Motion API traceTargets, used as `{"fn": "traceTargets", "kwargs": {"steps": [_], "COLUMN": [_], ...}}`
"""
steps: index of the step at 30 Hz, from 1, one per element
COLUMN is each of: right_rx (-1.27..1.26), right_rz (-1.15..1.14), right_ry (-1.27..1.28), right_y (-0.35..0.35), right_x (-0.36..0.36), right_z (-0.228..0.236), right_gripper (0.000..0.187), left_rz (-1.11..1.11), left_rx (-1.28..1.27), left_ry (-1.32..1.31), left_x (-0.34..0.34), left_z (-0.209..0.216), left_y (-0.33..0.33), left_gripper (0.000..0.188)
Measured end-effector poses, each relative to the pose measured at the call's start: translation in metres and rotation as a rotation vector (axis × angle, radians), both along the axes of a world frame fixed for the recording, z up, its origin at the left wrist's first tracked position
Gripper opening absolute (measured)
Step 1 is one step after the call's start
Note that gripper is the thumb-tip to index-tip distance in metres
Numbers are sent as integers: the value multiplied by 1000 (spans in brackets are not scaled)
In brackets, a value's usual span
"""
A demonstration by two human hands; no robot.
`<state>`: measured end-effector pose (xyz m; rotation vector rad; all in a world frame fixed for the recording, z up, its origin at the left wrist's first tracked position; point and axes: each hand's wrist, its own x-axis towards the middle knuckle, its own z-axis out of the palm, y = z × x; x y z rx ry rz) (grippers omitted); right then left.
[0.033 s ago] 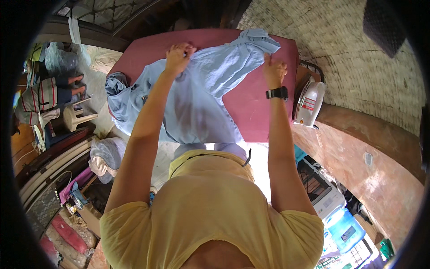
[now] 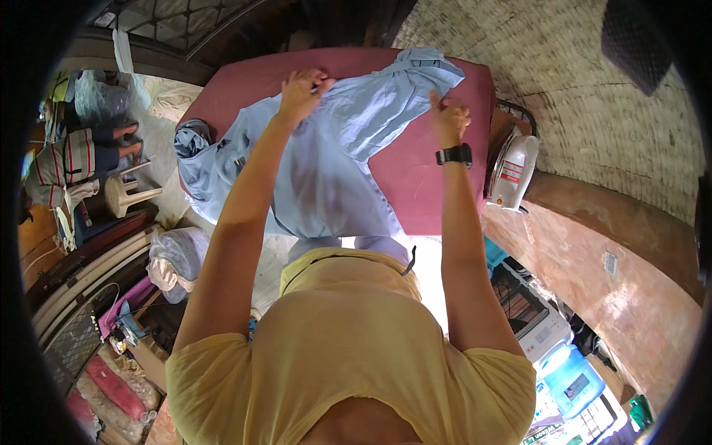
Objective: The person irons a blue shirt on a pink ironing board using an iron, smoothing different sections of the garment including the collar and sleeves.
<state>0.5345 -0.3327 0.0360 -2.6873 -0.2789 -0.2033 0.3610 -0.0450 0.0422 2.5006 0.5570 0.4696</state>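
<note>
A light blue shirt lies spread on a maroon padded board. One sleeve stretches to the upper right, its cuff end bunched. The far left part of the shirt is gathered in a crumpled roll. My left hand is at the sleeve's upper edge, fingers bent and apart, holding nothing that I can see. My right hand, with a dark watch on its wrist, is just below the cuff end. One digit points at the sleeve's lower edge while the other fingers curl loosely; I see nothing in them.
A white iron stands at the board's right edge beside a stone-like wall. To the left are a wooden stool, another person's legs and a plastic bag. A blue water jug is at lower right.
My left hand has shifted slightly right along the sleeve's upper edge. My right hand has moved a little left, nearer the sleeve. The shirt looks almost unmoved.
</note>
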Motion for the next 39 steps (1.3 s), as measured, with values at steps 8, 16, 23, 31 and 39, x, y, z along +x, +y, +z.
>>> {"fn": "traceTargets", "kwargs": {"steps": [8,16,23,31,39], "right_rx": [627,656,606,393,268], "right_rz": [15,231,270,159,789], "right_ry": [256,394,104,-36,-220], "right_y": [6,17,0,-1,50], "right_x": [-26,-37,-33,-30,-50], "right_z": [-11,11,-8,-17,15], "right_gripper": [28,28,28,33,33], "left_rz": [58,-38,136,-486,-56], "left_rx": [37,13,141,290,-33], "left_ry": [-46,-20,-157,-172,-325], "left_x": [37,69,73,34,17], "left_z": [-11,1,-10,-1,13], "left_y": [-19,-45,-47,-103,-46], "left_gripper": [21,22,22,39,24]}}
